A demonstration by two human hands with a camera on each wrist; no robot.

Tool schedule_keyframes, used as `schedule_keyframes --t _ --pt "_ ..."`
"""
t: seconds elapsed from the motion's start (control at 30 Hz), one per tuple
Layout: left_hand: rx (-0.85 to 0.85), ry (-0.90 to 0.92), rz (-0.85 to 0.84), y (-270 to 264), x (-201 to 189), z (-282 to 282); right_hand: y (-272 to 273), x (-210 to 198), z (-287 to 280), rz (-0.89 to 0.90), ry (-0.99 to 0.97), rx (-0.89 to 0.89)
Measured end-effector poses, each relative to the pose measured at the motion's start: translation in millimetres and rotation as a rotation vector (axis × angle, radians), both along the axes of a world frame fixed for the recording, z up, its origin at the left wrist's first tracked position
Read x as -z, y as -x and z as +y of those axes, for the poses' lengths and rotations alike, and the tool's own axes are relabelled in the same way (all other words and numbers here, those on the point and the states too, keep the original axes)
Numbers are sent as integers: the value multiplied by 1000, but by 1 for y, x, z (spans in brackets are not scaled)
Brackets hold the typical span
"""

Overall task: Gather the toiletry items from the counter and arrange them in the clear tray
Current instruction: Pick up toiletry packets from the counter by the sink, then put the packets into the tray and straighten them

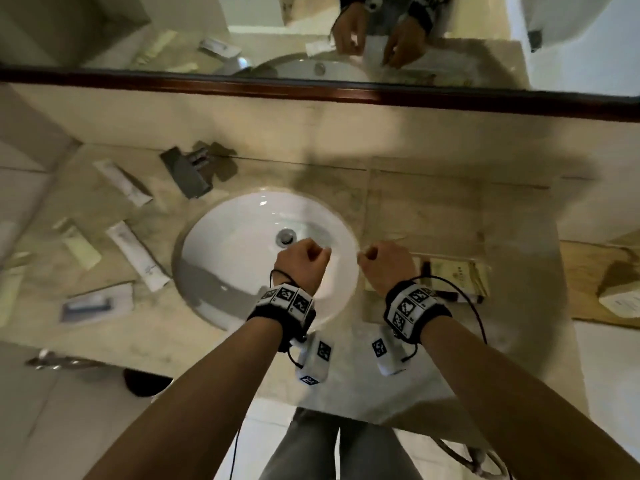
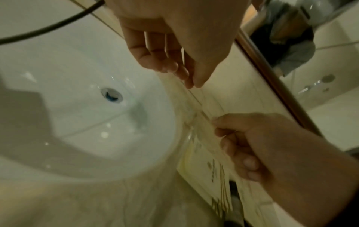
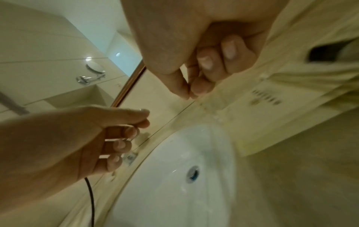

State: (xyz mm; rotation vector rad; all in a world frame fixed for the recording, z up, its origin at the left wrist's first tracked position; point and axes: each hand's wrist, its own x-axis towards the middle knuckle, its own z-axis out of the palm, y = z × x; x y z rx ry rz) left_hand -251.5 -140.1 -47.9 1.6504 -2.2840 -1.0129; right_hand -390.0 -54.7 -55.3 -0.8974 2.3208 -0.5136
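Over the sink's (image 1: 242,244) right rim, both hands pinch what seems a clear tray's edge (image 2: 196,98): left hand (image 1: 300,263), right hand (image 1: 386,263), each grip pressed together. Toiletry tubes (image 1: 136,254) lie on the bench (image 1: 415,209) well left; open marble lies behind.

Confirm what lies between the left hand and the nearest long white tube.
Head view: only the white oval sink basin, between left hand and long white tube.
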Motion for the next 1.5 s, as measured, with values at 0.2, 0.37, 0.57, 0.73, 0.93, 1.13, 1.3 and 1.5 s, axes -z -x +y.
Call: schedule_keyframes --t 0.2,0.37,0.57,0.73,0.93,1.13,1.3,1.5 --pt "-197 53 -5 -107 -23 -30 -90 -10 -33 -22 65 -196" --pt "-250 9 -79 -189 -18 -36 -151 -3 -37 -26 -23 -326" --pt "-81 -121 -137 -254 20 -33 -212 20 -33 -44 -198 -344" --pt "170 -226 -254 -257 45 -30 -243 28 -23 -53 -294 -300" --pt "425 -295 -367 -232 59 -30 -259 45 -17 47 -315 -260" --pt "312 -347 -262 -223 65 -31 -249 44 1 52 -241 -122" --pt "309 -340 -145 -191 52 -16 -212 29 42 -95 -129 73" --pt "411 -453 -49 -114 44 38 -143 10 101 -231 61 350"
